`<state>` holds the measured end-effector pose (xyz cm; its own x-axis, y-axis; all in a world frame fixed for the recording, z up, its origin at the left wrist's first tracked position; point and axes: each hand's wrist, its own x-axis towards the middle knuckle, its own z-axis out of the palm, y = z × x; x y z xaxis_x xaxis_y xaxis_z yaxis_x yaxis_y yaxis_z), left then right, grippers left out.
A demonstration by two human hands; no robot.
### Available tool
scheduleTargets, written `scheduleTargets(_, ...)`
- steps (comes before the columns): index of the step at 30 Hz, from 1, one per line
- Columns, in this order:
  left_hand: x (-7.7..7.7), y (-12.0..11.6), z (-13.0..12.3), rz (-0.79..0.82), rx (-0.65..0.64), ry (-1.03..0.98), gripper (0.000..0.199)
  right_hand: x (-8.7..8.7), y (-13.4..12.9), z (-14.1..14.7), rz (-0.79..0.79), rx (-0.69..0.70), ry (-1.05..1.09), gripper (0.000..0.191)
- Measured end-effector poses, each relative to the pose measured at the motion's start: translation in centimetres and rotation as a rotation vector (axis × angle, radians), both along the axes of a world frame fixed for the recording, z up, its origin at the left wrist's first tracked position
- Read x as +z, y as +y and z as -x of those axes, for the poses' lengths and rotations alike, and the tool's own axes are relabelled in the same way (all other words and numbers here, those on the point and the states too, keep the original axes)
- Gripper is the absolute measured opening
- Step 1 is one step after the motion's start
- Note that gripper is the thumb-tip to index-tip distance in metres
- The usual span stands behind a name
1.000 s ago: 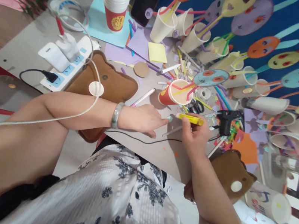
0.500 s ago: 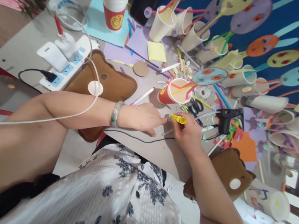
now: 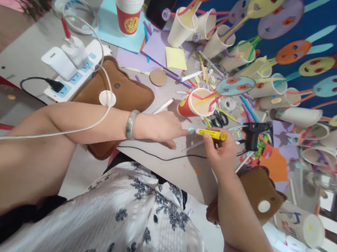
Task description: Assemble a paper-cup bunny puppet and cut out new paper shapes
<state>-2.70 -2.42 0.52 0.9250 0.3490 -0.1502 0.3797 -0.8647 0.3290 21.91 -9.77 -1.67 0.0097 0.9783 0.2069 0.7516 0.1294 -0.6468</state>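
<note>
My left hand [image 3: 165,129] reaches over the table, its index finger extended and touching a small pale blue piece [image 3: 190,131]; the fingers are apart. Just right of that piece, my right hand [image 3: 220,149] pinches a yellow marker [image 3: 213,134], which lies level with its pale tip towards the left. Behind both hands stands a red paper cup [image 3: 187,105] with straws in it and a blue paper face [image 3: 235,86] on top. A white pen [image 3: 163,106] lies behind my left hand.
Cups with paper faces fill the back right. A black glue gun [image 3: 251,136] and scraps lie right of the cup. A power strip [image 3: 76,75], brown cushion [image 3: 126,89] and stacked cups [image 3: 128,4] are at left. A black cable [image 3: 163,158] crosses the front.
My right hand has moved right with the yellow marker, away from my left fingertip. The pale blue piece now shows more clearly at that fingertip. My left hand has hardly moved.
</note>
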Motion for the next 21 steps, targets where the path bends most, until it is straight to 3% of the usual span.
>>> scheduleTargets(8, 1.0, -0.1, 0.1, 0.014, -0.003, 0.021, 0.055, -0.3, 1.1, 0.6, 0.011, 0.181, -0.085, 0.02)
scheduleTargets(13, 0.8, -0.1, 0.2, 0.041, -0.014, 0.013, 0.056, -0.9, 1.8, 0.8, -0.043, 0.278, -0.184, 0.017)
scheduleTargets(16, 0.5, -0.1, 0.2, 0.047, -0.007, 0.0, 0.054, -1.4, 1.7, 1.0, -0.091, 0.233, -0.201, 0.017)
scheduleTargets(21, 0.2, 0.0, 0.3, 0.096, 0.023, -0.053, 0.057, -1.5, 0.7, 0.6, -0.111, -0.026, -0.049, 0.029)
